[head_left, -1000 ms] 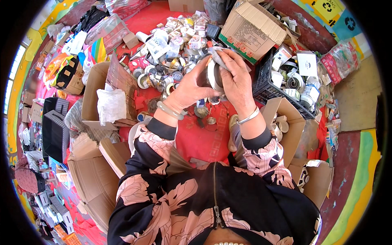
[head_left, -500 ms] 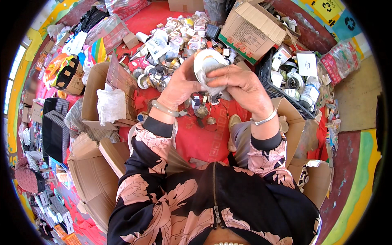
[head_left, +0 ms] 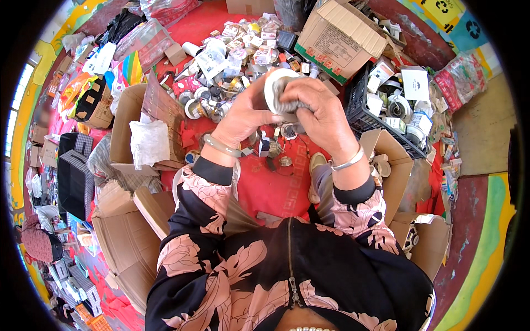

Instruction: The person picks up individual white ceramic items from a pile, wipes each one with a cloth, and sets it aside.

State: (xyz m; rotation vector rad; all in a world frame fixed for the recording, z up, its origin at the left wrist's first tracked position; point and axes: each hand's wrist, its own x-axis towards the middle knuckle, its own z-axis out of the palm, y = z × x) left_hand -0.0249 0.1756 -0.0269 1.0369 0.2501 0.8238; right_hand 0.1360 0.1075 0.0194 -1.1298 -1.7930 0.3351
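Observation:
Held up over the floor is a round white-rimmed fitting (head_left: 270, 87) that looks like a downlight. My left hand (head_left: 244, 113) grips it by its left side and underside, thumb along the lower edge. A grey cloth (head_left: 289, 100) is bunched in my right hand (head_left: 323, 113), whose curled fingers press it into the face of the fitting. The cloth and fingers hide most of the inside. Below my hands, several small lamp parts (head_left: 285, 161) and a little box (head_left: 265, 146) lie on the red floor covering (head_left: 270, 190).
Ahead lies a heap of small boxes and lamp pieces (head_left: 232, 60). A big cardboard box (head_left: 342, 41) and a black crate (head_left: 359, 113) full of fittings stand at the right. Open cartons flank me, one with a white cloth (head_left: 150, 142) over its edge. A person (head_left: 40, 240) is far left.
My right hand has shifted with the cloth, its fingers now curled deeper into the fitting's face. The fitting has turned slightly in my left hand, which stays in about the same place.

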